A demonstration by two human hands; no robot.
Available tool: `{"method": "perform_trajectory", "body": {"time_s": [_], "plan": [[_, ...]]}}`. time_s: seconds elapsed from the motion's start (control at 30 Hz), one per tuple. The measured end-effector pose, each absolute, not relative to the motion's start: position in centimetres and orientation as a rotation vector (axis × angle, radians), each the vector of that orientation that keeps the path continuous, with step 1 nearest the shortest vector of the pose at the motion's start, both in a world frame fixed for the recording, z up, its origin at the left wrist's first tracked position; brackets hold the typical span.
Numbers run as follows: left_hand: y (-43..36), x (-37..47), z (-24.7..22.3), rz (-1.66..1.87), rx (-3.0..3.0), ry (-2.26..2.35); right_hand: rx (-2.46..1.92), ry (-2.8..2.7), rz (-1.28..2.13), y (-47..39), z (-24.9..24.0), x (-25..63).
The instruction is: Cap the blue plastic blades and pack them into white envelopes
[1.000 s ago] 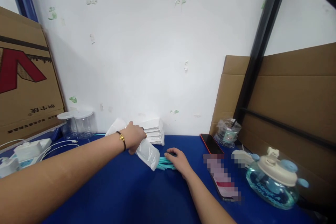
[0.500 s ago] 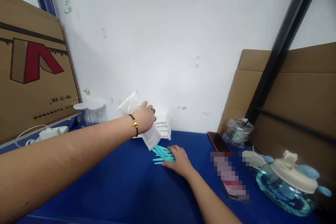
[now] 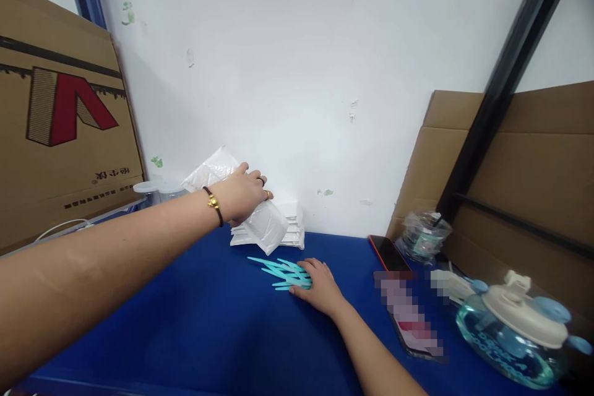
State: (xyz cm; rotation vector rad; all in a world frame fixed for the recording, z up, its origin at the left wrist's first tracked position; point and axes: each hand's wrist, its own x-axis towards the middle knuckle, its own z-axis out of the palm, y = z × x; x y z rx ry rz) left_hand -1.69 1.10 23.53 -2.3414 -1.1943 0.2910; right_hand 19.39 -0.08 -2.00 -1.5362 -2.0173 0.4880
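My left hand (image 3: 245,193) grips a white packet (image 3: 269,226) aslant above the far middle of the blue tabletop (image 3: 208,322), fingers bent and pinching it, the packet's near end in front of a stack of white packets (image 3: 296,229) by the wall (image 3: 278,74). To the near right of the stack, my right hand (image 3: 320,284) lies over the right ends of a loose fan of teal sticks (image 3: 278,270), thumb and fingers parted about them; whether they squeeze, I cannot tell. Farther right lie a red-edged phone (image 3: 390,253) and, nearer, a second, blurred phone (image 3: 408,315), left of a bottle (image 3: 515,334) with a cream lid. A carton (image 3: 69,154) stands far left.
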Motion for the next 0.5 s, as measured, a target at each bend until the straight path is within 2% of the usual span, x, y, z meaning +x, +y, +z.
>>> {"method": "perform_trajectory", "body": {"time_s": [0.2, 0.33, 0.5], "plan": [[2.2, -5.9, 22.0, 0.218, -2.414, -1.313, -1.533, -2.058, 0.515, -0.4, -1.6, 19.3], [3.6, -12.1, 16.4, 0.400, -2.426, -1.673, -1.531, -2.107, 0.571, -0.8, -1.0, 19.2], [4.5, -17.9, 8.3, 0.445, -2.424, -1.961, -1.471, -2.144, 0.616, -1.3, -0.7, 19.2]]}}
